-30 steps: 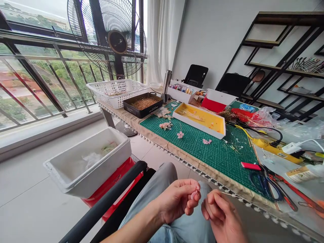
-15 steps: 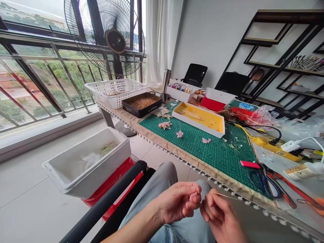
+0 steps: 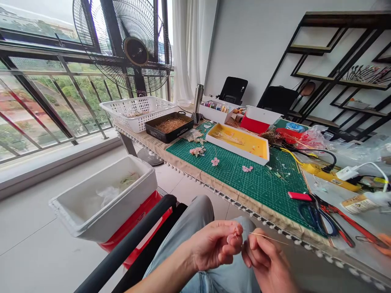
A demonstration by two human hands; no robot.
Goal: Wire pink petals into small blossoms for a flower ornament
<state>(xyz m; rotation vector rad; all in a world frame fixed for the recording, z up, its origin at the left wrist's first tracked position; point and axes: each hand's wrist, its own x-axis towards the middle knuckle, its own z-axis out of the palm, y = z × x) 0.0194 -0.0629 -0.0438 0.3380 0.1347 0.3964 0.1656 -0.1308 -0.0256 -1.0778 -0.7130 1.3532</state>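
Observation:
Above my lap, my left hand [image 3: 214, 246] is closed, thumb and fingertips pinching a small pale pink piece [image 3: 236, 232] that is mostly hidden by the fingers. Close beside it, my right hand [image 3: 269, 260] is closed on a thin golden wire [image 3: 271, 238]. The wire's free end sticks out to the right; its other end points towards the left fingertips, and I cannot tell whether it touches the pink piece. On the green cutting mat [image 3: 256, 187] lie a pink flower [image 3: 215, 162], a pink petal cluster [image 3: 247, 168] and a larger pink bunch [image 3: 198, 151].
Scissors [image 3: 317, 217], red-handled pliers [image 3: 351, 224] and a bottle [image 3: 360, 203] lie right. Behind stand a yellow-bottomed tray [image 3: 259, 148], a black box of golden wires [image 3: 165, 134] and a white basket [image 3: 110, 109]. A white bin [image 3: 73, 207] and chair armrest [image 3: 131, 240] are left.
My right hand's wire has shifted left and tilts down more to the right, its tip now nearer the left fingertips. The camera view has turned slightly; both hands stay nearly in place.

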